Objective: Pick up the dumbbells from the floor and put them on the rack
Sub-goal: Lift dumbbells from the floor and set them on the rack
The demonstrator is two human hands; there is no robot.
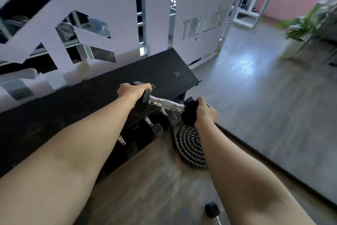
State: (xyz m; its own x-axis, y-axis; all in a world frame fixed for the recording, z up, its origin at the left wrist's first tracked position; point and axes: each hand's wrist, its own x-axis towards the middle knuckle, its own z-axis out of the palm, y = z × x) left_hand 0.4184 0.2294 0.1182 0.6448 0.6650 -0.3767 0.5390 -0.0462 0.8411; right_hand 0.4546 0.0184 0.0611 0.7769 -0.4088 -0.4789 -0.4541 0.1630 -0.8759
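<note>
Left hand [130, 92] and right hand [205, 110] each clamp one head of a hex dumbbell [165, 103], over the black rack [102, 86] top shelf; coiled battle rope [191, 147] beside rack.

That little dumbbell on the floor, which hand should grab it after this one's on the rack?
Probably the right hand. The floor dumbbell lies beside the right forearm. The left hand is farther off, over the rack.
</note>
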